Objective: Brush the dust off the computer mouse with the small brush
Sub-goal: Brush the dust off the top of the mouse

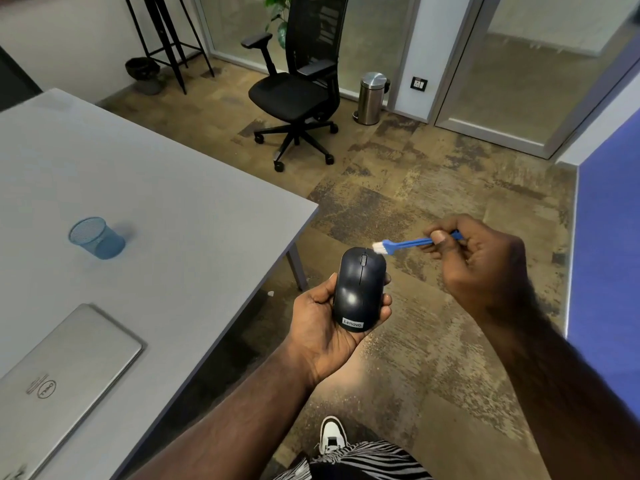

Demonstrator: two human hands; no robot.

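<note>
A dark blue-black computer mouse with a Lenovo label lies top-up in the palm of my left hand, held out beyond the table's right edge, above the floor. My right hand pinches the blue handle of a small brush between thumb and fingers. The brush's white bristles touch the mouse's front right corner, beside the scroll wheel.
A grey table fills the left, with a closed silver laptop near me and a blue mesh cup lying tipped further back. A black office chair and steel bin stand on the floor beyond. A blue partition is at right.
</note>
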